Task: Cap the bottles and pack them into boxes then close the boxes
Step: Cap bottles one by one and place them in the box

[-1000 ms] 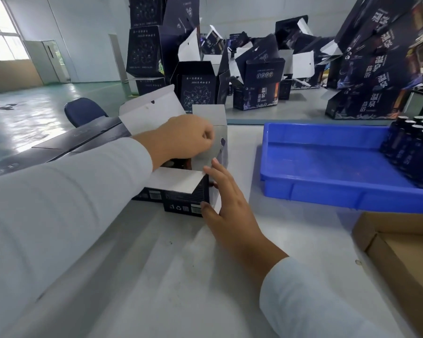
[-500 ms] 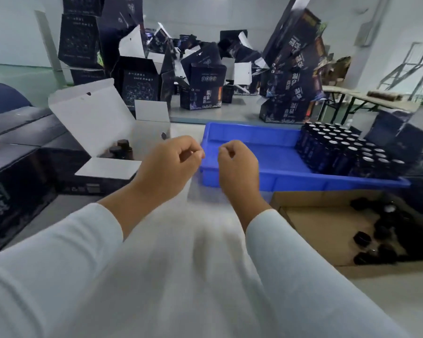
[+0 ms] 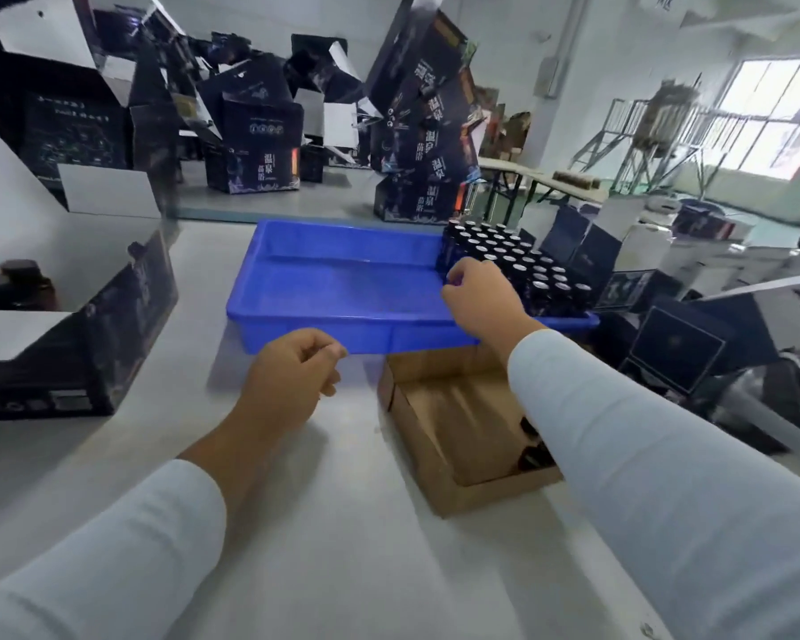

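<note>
Blue plastic tray (image 3: 342, 288) noted at the far middle of the pale grey surface (image 3: 342, 524); dark glass bottles with pale open mouths (image 3: 518, 265) are packed upright in the tray's right end, touching one another. The right hand (image 3: 479, 293) is reached over the tray's near rim to the near left corner of that cluster; its fingers (image 3: 456, 277) are curled at the first bottle, but whether a bottle is actually gripped cannot be told. The left hand (image 3: 292, 376) is held above the surface near the tray's near rim, fingers loosely curled, nothing held. The open black printed carton (image 3: 89, 339) sits at the left edge of the surface, capped dark bottles (image 3: 15, 284) seen inside. A shallow brown cardboard tray (image 3: 439, 422) lies near the right edge, dark caps (image 3: 529, 450) partly hidden under the right sleeve.

Risks judged: a tightly packed bottle may be dragged sideways and neighbours toppled; the sleeve may sweep the caps.

Against half a second earlier: the right hand has been carried from beside the left out to the bottles; view swung right.
</note>
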